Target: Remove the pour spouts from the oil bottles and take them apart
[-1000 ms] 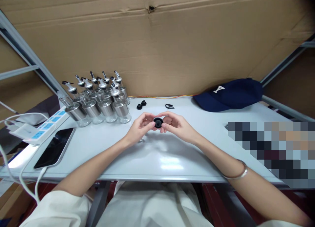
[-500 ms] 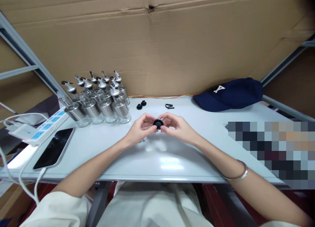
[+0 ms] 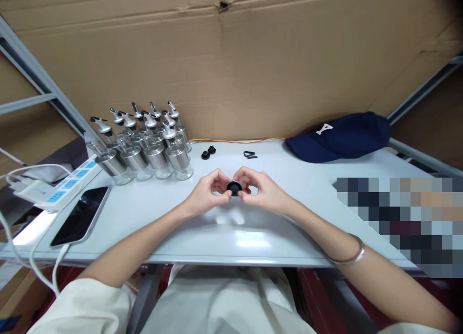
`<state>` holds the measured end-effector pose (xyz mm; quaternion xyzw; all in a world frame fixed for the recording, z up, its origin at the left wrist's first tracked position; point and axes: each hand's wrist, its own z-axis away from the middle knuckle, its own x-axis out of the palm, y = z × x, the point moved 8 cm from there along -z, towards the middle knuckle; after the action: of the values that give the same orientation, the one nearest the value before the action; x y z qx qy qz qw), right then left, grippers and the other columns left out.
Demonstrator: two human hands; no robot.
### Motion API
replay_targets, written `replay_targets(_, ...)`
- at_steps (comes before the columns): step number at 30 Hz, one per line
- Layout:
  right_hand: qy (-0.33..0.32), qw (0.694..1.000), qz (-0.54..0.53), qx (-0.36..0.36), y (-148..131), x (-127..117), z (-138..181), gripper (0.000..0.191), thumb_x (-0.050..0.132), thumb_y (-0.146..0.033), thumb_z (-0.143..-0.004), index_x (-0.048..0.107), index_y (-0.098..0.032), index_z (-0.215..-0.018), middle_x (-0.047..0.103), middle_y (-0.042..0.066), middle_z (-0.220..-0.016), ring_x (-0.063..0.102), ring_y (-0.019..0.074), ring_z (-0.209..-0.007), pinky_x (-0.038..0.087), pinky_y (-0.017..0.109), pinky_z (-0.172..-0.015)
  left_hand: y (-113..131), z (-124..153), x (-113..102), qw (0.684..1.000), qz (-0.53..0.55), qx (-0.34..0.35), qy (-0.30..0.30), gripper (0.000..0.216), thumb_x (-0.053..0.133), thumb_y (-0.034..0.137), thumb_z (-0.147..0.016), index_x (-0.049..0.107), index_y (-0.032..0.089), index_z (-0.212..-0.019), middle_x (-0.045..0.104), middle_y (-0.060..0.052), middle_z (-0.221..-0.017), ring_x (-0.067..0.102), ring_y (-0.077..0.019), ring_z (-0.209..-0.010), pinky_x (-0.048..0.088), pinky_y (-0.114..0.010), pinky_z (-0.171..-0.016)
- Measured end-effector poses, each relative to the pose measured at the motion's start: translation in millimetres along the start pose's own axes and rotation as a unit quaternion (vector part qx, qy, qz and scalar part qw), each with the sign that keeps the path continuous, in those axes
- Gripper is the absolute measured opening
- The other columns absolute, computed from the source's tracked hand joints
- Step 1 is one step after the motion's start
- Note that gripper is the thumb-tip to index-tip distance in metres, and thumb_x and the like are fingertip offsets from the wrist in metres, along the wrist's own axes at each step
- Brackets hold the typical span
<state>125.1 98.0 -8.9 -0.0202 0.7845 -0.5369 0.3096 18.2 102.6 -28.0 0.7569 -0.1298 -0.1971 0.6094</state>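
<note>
The left hand [image 3: 205,197] and right hand [image 3: 263,193] meet just above the middle of the table [image 3: 144,213], both curled nearly closed, fingertips pinching a small black cap [image 3: 234,187] from opposite sides, seemingly to steady it in plain view. The cap is round, so it has no real long axis; its flat face tilts up toward the person.

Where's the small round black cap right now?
In the head view, the small round black cap is at centre, pinched between the left hand and right hand above the pale grey table, right of the steel-and-glass dispenser bottles.
</note>
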Motion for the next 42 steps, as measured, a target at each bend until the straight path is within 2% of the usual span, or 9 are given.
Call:
replay_targets(7, -0.005, 1.000, 0.014, -0.005, -2, 1, 0, 0.016, 0.053, -0.017, -0.064, 0.047, -0.021, -0.079, 0.044, -0.007, -0.057, 0.040, 0.0092, -0.054, 0.035, 0.024, -0.056, 3, 0, 0, 0.999, -0.039, 0.018, 0.009, 0.027, 0.068, 0.025, -0.065, 0.045, 0.017, -0.076, 0.051, 0.003, -0.070, 0.047, -0.0079, -0.063, 0.042, -0.021, -0.061)
replay_targets(15, 0.003, 1.000, 0.018, -0.018, -3, 2, 1, 0.016, 0.054, -0.017, -0.065, 0.049, -0.020, -0.080, 0.047, -0.006, -0.057, 0.042, 0.0097, -0.054, 0.038, 0.024, -0.057, 5, 1, -3, 0.996, -0.083, 0.028, 0.020, 0.023, 0.065, 0.021, -0.065, 0.045, 0.018, -0.076, 0.051, 0.003, -0.070, 0.046, -0.0076, -0.061, 0.040, -0.021, -0.059)
replay_targets(19, 0.024, 0.999, -0.010, -0.033, -1, -2, -1, 0.019, 0.053, -0.020, -0.071, 0.051, -0.020, -0.089, 0.050, -0.005, -0.061, 0.047, 0.0116, -0.059, 0.040, 0.026, -0.061, 4, 0, -8, 0.998, -0.043, 0.027, 0.046, 0.026, 0.068, 0.025, -0.067, 0.046, 0.017, -0.079, 0.054, 0.002, -0.074, 0.051, -0.0079, -0.064, 0.044, -0.023, -0.064)
replay_targets(22, 0.030, 0.998, -0.029, -0.038, 1, -4, -1, 0.020, 0.054, -0.021, -0.073, 0.052, -0.020, -0.093, 0.052, -0.003, -0.065, 0.049, 0.0127, -0.062, 0.042, 0.027, -0.064, 3, 0, -7, 0.999, 0.004, 0.024, 0.038, 0.031, 0.070, 0.029, -0.068, 0.045, 0.017, -0.081, 0.056, 0.000, -0.077, 0.056, -0.0092, -0.066, 0.047, -0.026, -0.068)
replay_targets(25, 0.025, 0.999, -0.029, -0.039, 2, -4, -1, 0.021, 0.054, -0.019, -0.073, 0.052, -0.020, -0.094, 0.055, -0.002, -0.068, 0.050, 0.0130, -0.064, 0.043, 0.028, -0.066, 3, 0, -6, 0.999, 0.005, 0.027, 0.034, 0.031, 0.070, 0.030, -0.069, 0.046, 0.016, -0.082, 0.057, 0.000, -0.077, 0.057, -0.0090, -0.067, 0.048, -0.025, -0.068)
replay_targets(32, 0.013, 0.999, -0.008, -0.033, 4, -1, 0, 0.021, 0.055, -0.016, -0.069, 0.050, -0.020, -0.089, 0.060, -0.002, -0.068, 0.054, 0.0130, -0.062, 0.044, 0.028, -0.064, 7, 2, -1, 0.996, -0.057, 0.066, 0.023, 0.025, 0.066, 0.020, -0.070, 0.046, 0.017, -0.085, 0.057, 0.000, -0.077, 0.054, -0.0087, -0.067, 0.046, -0.022, -0.065)
replay_targets(38, -0.003, 0.999, -0.004, -0.034, 5, 2, 2, 0.018, 0.056, -0.015, -0.070, 0.047, -0.021, -0.085, 0.064, -0.002, -0.075, 0.061, 0.0146, -0.069, 0.047, 0.028, -0.067, 15, 4, -3, 0.985, -0.136, 0.100, 0.039, 0.022, 0.064, 0.016, -0.067, 0.047, 0.017, -0.082, 0.050, 0.003, -0.074, 0.048, -0.0070, -0.061, 0.044, -0.022, -0.063)
replay_targets(42, 0.020, 0.997, 0.030, -0.075, -1, -4, 0, 0.018, 0.058, -0.018, -0.071, 0.049, -0.021, -0.087, 0.065, 0.001, -0.087, 0.063, 0.0160, -0.080, 0.049, 0.032, -0.075, 19, 4, -7, 0.974, -0.175, 0.135, 0.055, 0.023, 0.062, 0.014, -0.068, 0.051, 0.017, -0.088, 0.054, -0.001, -0.085, 0.055, -0.0108, -0.075, 0.047, -0.025, -0.069)
